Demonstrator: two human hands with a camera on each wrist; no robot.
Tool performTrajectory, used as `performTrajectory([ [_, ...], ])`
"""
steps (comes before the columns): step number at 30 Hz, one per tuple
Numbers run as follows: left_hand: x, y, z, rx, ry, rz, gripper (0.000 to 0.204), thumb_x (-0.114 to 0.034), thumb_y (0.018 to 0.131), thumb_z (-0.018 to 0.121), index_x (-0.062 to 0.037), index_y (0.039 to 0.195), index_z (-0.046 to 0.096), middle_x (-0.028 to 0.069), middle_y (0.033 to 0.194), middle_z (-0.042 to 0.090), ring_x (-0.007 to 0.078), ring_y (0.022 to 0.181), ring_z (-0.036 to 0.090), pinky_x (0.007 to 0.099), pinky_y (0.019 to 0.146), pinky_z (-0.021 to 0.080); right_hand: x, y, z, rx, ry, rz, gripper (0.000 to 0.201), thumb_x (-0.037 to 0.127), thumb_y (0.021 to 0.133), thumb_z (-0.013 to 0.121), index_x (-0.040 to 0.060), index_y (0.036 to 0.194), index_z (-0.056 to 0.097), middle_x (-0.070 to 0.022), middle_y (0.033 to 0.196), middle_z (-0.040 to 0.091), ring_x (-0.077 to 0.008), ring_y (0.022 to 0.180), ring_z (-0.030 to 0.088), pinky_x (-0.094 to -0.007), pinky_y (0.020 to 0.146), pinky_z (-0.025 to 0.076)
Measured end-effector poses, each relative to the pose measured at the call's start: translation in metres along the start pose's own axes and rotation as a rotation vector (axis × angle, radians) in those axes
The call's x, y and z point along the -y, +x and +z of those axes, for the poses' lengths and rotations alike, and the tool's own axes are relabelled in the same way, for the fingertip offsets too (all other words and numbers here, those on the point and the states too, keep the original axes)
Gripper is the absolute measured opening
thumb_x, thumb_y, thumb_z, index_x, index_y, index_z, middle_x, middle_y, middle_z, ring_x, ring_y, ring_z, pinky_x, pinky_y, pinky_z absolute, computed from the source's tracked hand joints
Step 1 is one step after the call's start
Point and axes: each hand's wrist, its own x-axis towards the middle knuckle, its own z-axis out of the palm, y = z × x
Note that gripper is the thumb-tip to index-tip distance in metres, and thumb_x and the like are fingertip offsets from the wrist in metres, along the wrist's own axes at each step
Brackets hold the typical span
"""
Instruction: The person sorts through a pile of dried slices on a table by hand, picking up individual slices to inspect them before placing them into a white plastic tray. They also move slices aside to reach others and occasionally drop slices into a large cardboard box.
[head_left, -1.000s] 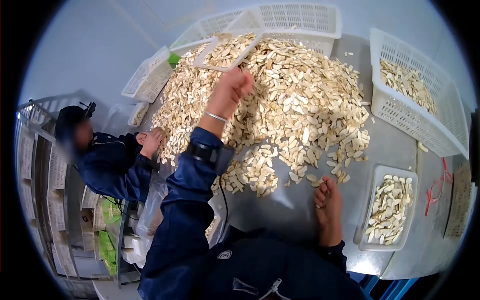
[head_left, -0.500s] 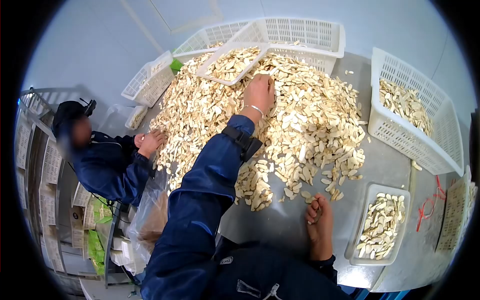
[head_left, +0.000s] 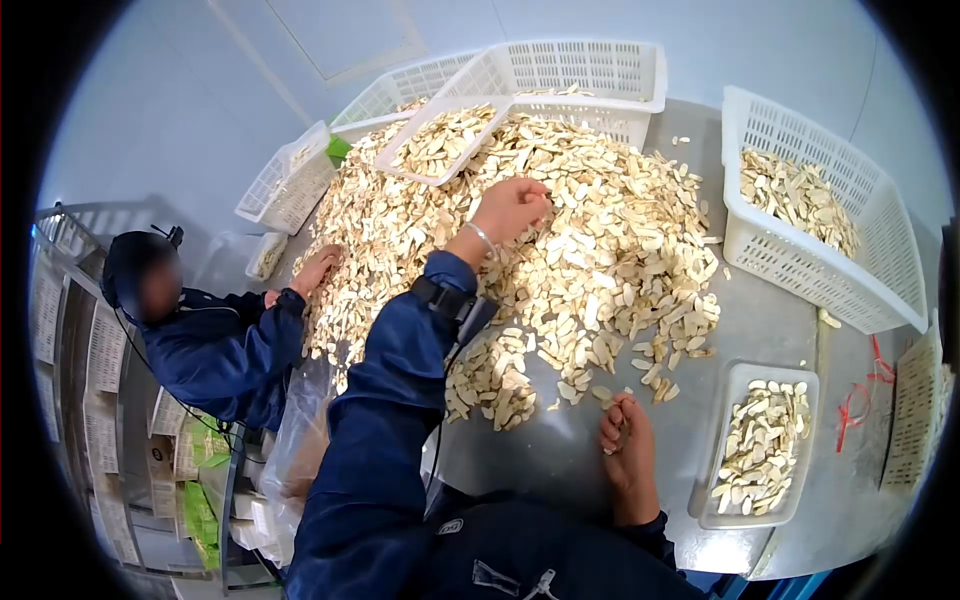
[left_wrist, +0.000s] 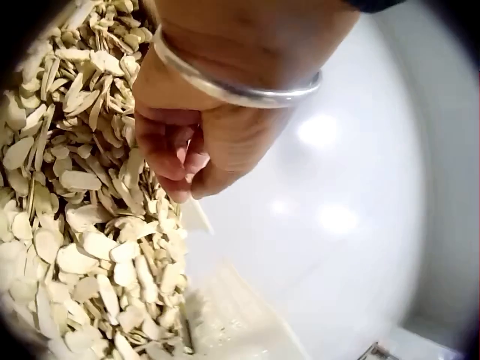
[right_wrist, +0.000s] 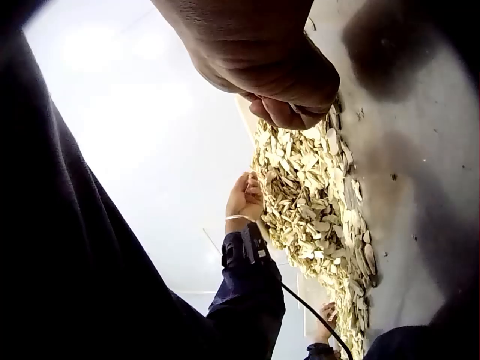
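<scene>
Pale dried slices form a large pile (head_left: 600, 210) on the metal table. Over its middle, my left hand (head_left: 508, 212), wearing a bracelet, has its fingers curled and thumb bent in. In the left wrist view, that hand (left_wrist: 217, 127) pinches what looks like a pale slice (left_wrist: 196, 216) at its fingertips. My right hand (head_left: 630, 455) stays low by the pile's front edge, near a loose slice (head_left: 602, 393). Its fingers are curled, and I cannot tell whether they hold anything. In the right wrist view, this hand (right_wrist: 277, 75) hides its own palm.
A shallow tray (head_left: 708, 500) with slices stands at the right, below a large white basket (head_left: 800, 255). Another tray (head_left: 437, 182) and baskets (head_left: 590, 115) line the back. Red string (head_left: 842, 412) lies at the far right. Another person (head_left: 205, 345) works at the left.
My left hand has moved from beside the back tray to the pile's middle, to the right and nearer me. My right hand stays near the front edge. The other person's hand has shifted on the pile.
</scene>
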Motion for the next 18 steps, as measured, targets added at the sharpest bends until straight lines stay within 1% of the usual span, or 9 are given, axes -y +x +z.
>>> performTrajectory([
  [2, -0.014, -0.003, -0.027, -0.062, -0.128, -0.010, 0.020, -0.019, 0.096, 0.066, -0.0023, 0.105, 0.070, 0.0001, 0.076, 0.066, 0.0067, 0.063, 0.061, 0.0199, 0.057, 0.049, 0.000, 0.001, 0.000, -0.021, 0.034, 0.010, 0.012, 0.019, 0.102, 0.050, 0.0099, 0.106, 0.055, 0.0019, 0.078, 0.044, -0.0079, 0.059, 0.040, -0.0212, 0.047, 0.031],
  [4, -0.041, -0.003, -0.061, -0.134, -0.682, 0.113, 0.014, -0.012, 0.097, 0.061, 0.0008, 0.097, 0.067, 0.0037, 0.083, 0.068, 0.0096, 0.076, 0.066, 0.0215, 0.061, 0.052, -0.002, 0.001, 0.000, -0.028, 0.043, 0.012, 0.012, 0.018, 0.103, 0.048, 0.0090, 0.107, 0.055, 0.0012, 0.078, 0.044, -0.0083, 0.059, 0.039, -0.0215, 0.046, 0.031],
  [5, -0.048, 0.001, -0.064, -0.487, -0.953, 0.048, 0.014, -0.009, 0.099, 0.058, 0.0042, 0.100, 0.063, 0.0088, 0.095, 0.068, 0.0138, 0.085, 0.068, 0.0220, 0.067, 0.057, -0.002, 0.001, -0.001, -0.025, 0.035, 0.005, 0.012, 0.018, 0.103, 0.048, 0.0090, 0.107, 0.055, 0.0011, 0.078, 0.044, -0.0083, 0.059, 0.040, -0.0216, 0.046, 0.031],
  [7, -0.062, -0.011, -0.069, -0.622, -1.137, 0.036, 0.015, -0.008, 0.100, 0.057, 0.0055, 0.103, 0.062, 0.0111, 0.100, 0.068, 0.0167, 0.087, 0.069, 0.0211, 0.069, 0.059, -0.002, 0.001, 0.000, -0.015, 0.023, -0.003, 0.012, 0.018, 0.103, 0.048, 0.0090, 0.107, 0.055, 0.0010, 0.078, 0.044, -0.0084, 0.059, 0.040, -0.0217, 0.046, 0.031],
  [11, -0.026, -0.043, -0.066, -0.198, -0.818, -0.055, 0.019, -0.012, 0.101, 0.056, 0.0057, 0.105, 0.064, 0.0089, 0.091, 0.070, 0.0131, 0.080, 0.069, 0.0187, 0.063, 0.054, 0.000, -0.001, 0.002, -0.006, 0.015, -0.020, 0.011, 0.017, 0.103, 0.049, 0.0088, 0.107, 0.055, 0.0008, 0.078, 0.045, -0.0085, 0.060, 0.041, -0.0220, 0.047, 0.031],
  [14, -0.007, -0.064, -0.031, -0.157, -0.384, -0.157, 0.020, -0.015, 0.100, 0.057, 0.0012, 0.104, 0.069, 0.0048, 0.087, 0.071, 0.0116, 0.075, 0.067, 0.0201, 0.063, 0.052, -0.001, -0.002, 0.003, -0.018, -0.009, -0.016, 0.011, 0.017, 0.103, 0.048, 0.0088, 0.107, 0.055, 0.0008, 0.079, 0.045, -0.0084, 0.060, 0.041, -0.0218, 0.048, 0.032],
  [16, 0.040, -0.068, -0.021, -0.064, 0.112, 0.079, 0.019, -0.015, 0.097, 0.062, -0.0060, 0.112, 0.071, 0.0008, 0.089, 0.071, 0.0094, 0.073, 0.064, 0.0262, 0.069, 0.055, 0.000, -0.001, 0.004, -0.022, -0.023, -0.014, 0.012, 0.018, 0.103, 0.048, 0.0089, 0.107, 0.055, 0.0009, 0.079, 0.045, -0.0083, 0.060, 0.041, -0.0217, 0.048, 0.032],
  [17, 0.041, -0.073, -0.014, -0.084, 0.483, 0.070, 0.016, -0.011, 0.094, 0.063, -0.0113, 0.105, 0.075, 0.0026, 0.090, 0.073, 0.0151, 0.075, 0.067, 0.0301, 0.070, 0.055, -0.001, -0.001, 0.004, -0.025, -0.025, -0.013, 0.012, 0.018, 0.103, 0.049, 0.0090, 0.107, 0.055, 0.0009, 0.079, 0.045, -0.0082, 0.060, 0.041, -0.0216, 0.048, 0.032],
  [18, 0.047, -0.076, -0.006, -0.109, 0.523, 0.168, 0.016, -0.010, 0.092, 0.063, -0.0117, 0.103, 0.075, 0.0042, 0.089, 0.073, 0.0182, 0.076, 0.068, 0.0316, 0.070, 0.055, -0.001, -0.001, 0.003, -0.028, -0.025, -0.013, 0.012, 0.018, 0.103, 0.049, 0.0092, 0.107, 0.055, 0.0010, 0.079, 0.046, -0.0082, 0.060, 0.041, -0.0216, 0.048, 0.032],
])
